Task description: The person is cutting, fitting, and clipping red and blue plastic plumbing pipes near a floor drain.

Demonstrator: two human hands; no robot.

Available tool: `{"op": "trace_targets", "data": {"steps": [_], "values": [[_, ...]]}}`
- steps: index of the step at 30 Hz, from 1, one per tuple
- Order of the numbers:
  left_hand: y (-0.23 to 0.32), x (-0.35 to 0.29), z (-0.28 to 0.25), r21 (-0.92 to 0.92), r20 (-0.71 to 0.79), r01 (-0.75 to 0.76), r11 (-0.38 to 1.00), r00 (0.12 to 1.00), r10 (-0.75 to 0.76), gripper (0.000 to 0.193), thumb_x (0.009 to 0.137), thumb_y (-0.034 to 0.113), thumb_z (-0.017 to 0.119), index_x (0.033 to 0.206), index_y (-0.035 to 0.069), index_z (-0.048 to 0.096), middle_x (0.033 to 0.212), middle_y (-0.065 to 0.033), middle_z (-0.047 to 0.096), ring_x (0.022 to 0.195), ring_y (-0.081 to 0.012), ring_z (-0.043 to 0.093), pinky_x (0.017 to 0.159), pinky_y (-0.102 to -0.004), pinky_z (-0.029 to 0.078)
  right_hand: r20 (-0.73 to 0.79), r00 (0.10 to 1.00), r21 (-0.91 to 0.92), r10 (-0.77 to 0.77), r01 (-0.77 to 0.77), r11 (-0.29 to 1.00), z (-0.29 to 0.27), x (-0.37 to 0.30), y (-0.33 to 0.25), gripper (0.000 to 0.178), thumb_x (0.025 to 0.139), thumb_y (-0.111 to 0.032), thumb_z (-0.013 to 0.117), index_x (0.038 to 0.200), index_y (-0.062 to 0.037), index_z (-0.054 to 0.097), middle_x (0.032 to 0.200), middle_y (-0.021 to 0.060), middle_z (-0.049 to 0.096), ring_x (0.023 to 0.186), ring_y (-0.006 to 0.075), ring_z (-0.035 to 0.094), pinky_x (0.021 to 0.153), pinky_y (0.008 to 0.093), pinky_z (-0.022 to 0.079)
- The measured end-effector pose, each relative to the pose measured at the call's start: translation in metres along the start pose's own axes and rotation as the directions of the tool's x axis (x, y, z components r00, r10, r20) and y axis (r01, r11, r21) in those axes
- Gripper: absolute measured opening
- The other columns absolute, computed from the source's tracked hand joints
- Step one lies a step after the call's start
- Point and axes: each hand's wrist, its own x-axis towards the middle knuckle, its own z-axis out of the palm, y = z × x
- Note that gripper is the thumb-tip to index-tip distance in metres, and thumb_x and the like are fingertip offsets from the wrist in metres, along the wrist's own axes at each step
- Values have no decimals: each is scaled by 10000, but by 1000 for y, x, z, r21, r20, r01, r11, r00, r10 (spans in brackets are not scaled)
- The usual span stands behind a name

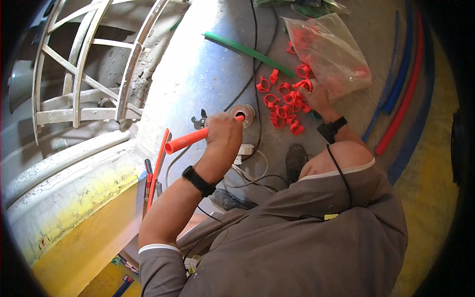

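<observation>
My left hand (225, 131) is closed around a short red plastic pipe (187, 141). One end of the pipe sticks out to the left; the other is above a round, ring-shaped piece (249, 113) on the floor. To the right, my right hand (318, 99) reaches into a pile of red plastic pipe clips (281, 110), its fingers bent at a red pipe clip (304, 85) on the pile's upper edge. A clear plastic bag (334, 54) with more red clips inside lies just beyond that hand. Black pipe cutters (199, 120) rest left of the round piece.
A green pipe (247, 53) lies across the floor ahead, over black cables. Blue pipes (400, 74) and a long red pipe (409, 84) run along the right. A white plug (244, 150) with cords lies near my feet. A pale wooden frame (81, 74) stands at the left.
</observation>
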Motion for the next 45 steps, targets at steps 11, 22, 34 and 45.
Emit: {"op": "trace_targets", "data": {"steps": [11, 22, 34, 45], "values": [[-59, -67, 6, -274, -153, 85, 958, 980, -130, 166, 877, 249, 562, 1017, 176, 613, 763, -90, 611, 681, -276, 636, 573, -397, 489, -24, 998, 113, -52, 54, 992, 0, 13, 8, 346, 823, -258, 681, 1006, 14, 573, 771, 129, 641, 643, 210, 627, 608, 343, 499], [-71, -76, 31, -508, -19, 173, 844, 977, -212, 295, 923, 370, 496, 1090, 187, 656, 737, -167, 648, 707, -349, 639, 594, -456, 492, 78, 996, 333, -47, 18, 943, -2, 1, -12, 252, 844, -235, 676, 916, -4, 609, 667, 23, 594, 552, 86, 547, 508, 256, 450], [-81, -75, 72, -789, 251, 263, 555, 963, -99, 376, 954, 345, 412, 1074, 84, 654, 946, -240, 637, 913, -423, 591, 822, -456, 459, 447, 861, 403, -242, 48, 914, 46, -32, -49, 227, 827, -228, 717, 911, -26, 657, 730, -4, 605, 617, 62, 544, 530, 242, 452], [-74, -75, 69, -755, 100, 145, 639, 989, -106, 348, 957, 358, 434, 1065, 61, 580, 835, -268, 620, 807, -445, 590, 716, -497, 450, 484, 849, 406, -213, -2, 914, 49, -35, -57, 250, 825, -225, 724, 919, -3, 657, 757, 11, 616, 673, 78, 554, 598, 250, 460]]}}
